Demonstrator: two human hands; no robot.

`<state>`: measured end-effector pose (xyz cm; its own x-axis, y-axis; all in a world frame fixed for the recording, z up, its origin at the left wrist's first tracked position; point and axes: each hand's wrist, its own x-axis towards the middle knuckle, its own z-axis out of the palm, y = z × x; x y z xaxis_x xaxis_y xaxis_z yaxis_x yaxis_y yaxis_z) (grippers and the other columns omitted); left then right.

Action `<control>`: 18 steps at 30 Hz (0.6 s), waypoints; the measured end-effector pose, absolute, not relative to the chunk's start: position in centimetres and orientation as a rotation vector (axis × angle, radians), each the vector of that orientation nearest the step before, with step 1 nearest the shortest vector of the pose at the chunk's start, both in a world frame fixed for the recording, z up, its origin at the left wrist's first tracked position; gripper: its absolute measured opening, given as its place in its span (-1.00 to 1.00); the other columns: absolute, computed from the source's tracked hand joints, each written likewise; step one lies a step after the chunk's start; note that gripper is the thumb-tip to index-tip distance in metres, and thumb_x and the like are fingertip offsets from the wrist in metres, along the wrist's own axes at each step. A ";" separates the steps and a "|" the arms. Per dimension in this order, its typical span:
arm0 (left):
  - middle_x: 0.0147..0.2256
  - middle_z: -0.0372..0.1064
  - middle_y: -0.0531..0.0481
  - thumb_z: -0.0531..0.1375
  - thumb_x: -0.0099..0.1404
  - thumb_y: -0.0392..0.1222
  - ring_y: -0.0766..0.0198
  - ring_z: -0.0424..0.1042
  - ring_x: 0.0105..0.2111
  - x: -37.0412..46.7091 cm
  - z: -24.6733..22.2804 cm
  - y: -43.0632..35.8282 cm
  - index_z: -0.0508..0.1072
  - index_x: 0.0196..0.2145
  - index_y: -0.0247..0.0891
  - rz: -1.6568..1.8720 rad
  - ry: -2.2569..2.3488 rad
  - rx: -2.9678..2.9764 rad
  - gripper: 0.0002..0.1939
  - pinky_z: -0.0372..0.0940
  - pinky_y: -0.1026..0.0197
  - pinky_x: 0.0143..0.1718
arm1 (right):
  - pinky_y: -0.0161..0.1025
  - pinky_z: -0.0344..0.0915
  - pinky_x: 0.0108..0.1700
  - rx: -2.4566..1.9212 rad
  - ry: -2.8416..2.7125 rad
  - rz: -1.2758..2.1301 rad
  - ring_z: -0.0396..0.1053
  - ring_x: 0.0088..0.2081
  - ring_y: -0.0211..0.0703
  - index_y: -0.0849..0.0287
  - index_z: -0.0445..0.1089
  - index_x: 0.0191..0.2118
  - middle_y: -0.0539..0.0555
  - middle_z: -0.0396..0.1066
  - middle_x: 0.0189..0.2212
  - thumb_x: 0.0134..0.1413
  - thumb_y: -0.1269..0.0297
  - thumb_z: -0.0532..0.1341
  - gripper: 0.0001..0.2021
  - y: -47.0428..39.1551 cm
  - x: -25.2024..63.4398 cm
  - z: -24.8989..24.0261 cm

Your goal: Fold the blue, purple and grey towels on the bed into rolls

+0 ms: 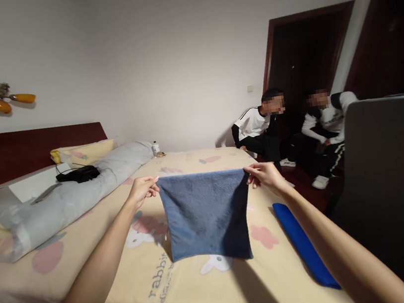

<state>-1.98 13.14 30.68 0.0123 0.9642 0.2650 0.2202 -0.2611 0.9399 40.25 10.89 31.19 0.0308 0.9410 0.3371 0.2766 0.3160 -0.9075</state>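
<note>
A blue-grey cloth hangs spread out above the bed, its top edge stretched level between my two hands. My left hand pinches its upper left corner. The upper right corner is pinched by my right hand. The cloth's lower edge hangs over the printed rabbit pattern of the yellow bedsheet; whether it touches the sheet I cannot tell. Beneath my right forearm lies a long, flat, bright blue object, partly hidden by the arm.
A rolled grey quilt lies along the left, with a white box and a black item on it. A small bottle stands behind. Two people sit at the back right. A dark grey panel rises at right.
</note>
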 end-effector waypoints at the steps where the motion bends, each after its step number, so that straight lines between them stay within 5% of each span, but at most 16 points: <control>1: -0.58 0.47 -0.04 0.34 0.06 0.13 0.39 0.35 -0.69 -1.9 30.5 13.5 0.38 -0.46 -0.30 1.313 1.252 1.527 -0.59 0.04 0.41 -0.69 | -0.41 0.14 -0.70 -1.178 -1.446 0.784 0.35 -0.71 -0.25 0.23 0.37 -0.49 0.09 0.45 -0.68 -0.15 -0.14 0.36 -0.54 11.5 40.1 30.9; 10: -0.42 0.57 -0.20 0.39 0.09 0.02 0.14 0.58 -0.47 -0.1 29.0 18.9 0.38 -0.32 -0.29 1.414 1.272 1.233 -0.62 0.32 0.32 -0.51 | -0.29 0.46 -0.52 -1.126 -1.163 0.889 0.50 -0.57 -0.13 0.20 0.35 -0.52 0.11 0.48 -0.64 -0.05 0.12 0.39 -0.70 17.5 38.9 28.1; 14: -0.47 0.55 -0.16 0.40 0.09 -0.06 0.13 0.59 -0.41 1.0 29.1 21.1 0.37 -0.35 -0.29 1.515 1.228 1.154 -0.66 0.40 0.24 -0.41 | -0.25 0.49 -0.44 -1.063 -1.124 0.818 0.49 -0.56 -0.14 0.17 0.35 -0.53 0.05 0.45 -0.67 -0.12 0.06 0.41 -0.68 20.0 38.3 27.7; 18: -0.45 0.53 -0.11 0.38 0.12 -0.12 0.19 0.57 -0.32 1.7 29.8 22.2 0.39 -0.39 -0.30 1.651 1.124 1.123 -0.74 0.43 0.22 -0.26 | -0.14 0.49 -0.16 -0.958 -1.135 0.721 0.54 -0.38 -0.11 0.16 0.39 -0.44 0.04 0.51 -0.55 -0.21 -0.08 0.40 -0.60 21.3 38.1 28.1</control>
